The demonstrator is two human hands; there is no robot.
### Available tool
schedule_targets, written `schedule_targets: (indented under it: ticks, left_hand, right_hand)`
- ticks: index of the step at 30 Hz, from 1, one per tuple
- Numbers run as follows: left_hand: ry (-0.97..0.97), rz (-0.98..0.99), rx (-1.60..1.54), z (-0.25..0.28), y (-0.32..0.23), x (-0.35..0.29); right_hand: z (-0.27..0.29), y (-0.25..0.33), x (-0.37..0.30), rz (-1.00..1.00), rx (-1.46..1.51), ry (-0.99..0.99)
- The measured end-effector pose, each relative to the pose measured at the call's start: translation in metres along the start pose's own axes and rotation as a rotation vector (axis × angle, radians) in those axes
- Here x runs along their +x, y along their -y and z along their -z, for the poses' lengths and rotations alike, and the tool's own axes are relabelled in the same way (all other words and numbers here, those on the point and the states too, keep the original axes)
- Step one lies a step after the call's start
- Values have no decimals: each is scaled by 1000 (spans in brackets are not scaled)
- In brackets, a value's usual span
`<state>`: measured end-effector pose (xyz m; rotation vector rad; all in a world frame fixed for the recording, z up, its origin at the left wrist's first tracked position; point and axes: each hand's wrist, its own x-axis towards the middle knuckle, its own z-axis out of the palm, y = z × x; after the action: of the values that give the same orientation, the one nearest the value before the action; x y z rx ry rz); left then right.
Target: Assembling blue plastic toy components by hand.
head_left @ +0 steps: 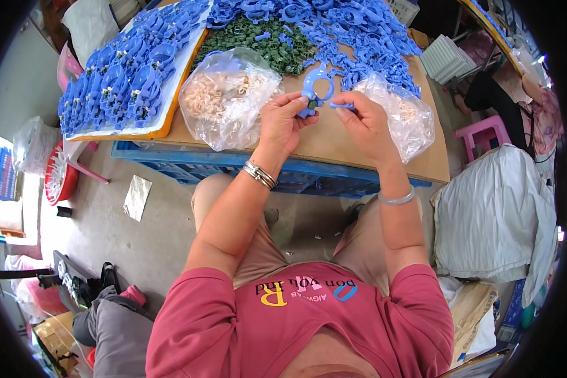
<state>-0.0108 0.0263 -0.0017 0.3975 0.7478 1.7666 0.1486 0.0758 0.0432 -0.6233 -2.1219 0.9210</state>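
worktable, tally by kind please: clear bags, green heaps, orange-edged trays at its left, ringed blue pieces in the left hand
Clear bags: 2
Green heap: 1
Orange-edged tray: 1
Ringed blue piece in left hand: 1
Total: 5

It's a workshop: plastic parts (365, 28) (mostly blue) lie heaped on cardboard (324, 140).

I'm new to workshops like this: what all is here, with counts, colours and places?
Tabletop: one, brown, centre
Ringed piece: one, blue, left hand
Small piece: one, blue, right hand
Loose parts: many, blue, far side
Small parts: many, dark green, beside them
Bags of pale pieces: two, clear, on tabletop
Tray of assemblies: one, orange-rimmed, left
Slatted base: one, blue, below tabletop
Tub: one, red, left
Stool: one, pink, right
Draped bundle: one, whitish, right
Co-worker: one, partly seen, far right
Shirt: one, red, bottom
Own hands: two, bare, above tabletop
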Motion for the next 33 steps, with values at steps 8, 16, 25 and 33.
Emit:
schedule_targets:
  ticks: [8, 16, 25, 33]
  left_hand:
    - [2, 16, 3, 1, -1, 1]
    - [78, 51, 8, 3, 1, 1]
    - [104, -26, 202, -1, 2, -2]
    - [138, -82, 310, 0, 2, -3]
  right_hand:
    - [-9, -4, -1, -25, 222, -159]
    - [-3, 2, -2, -185, 420, 24]
    - [0, -2, 1, -132, 194, 78]
    - [1, -5, 2, -132, 115, 89]
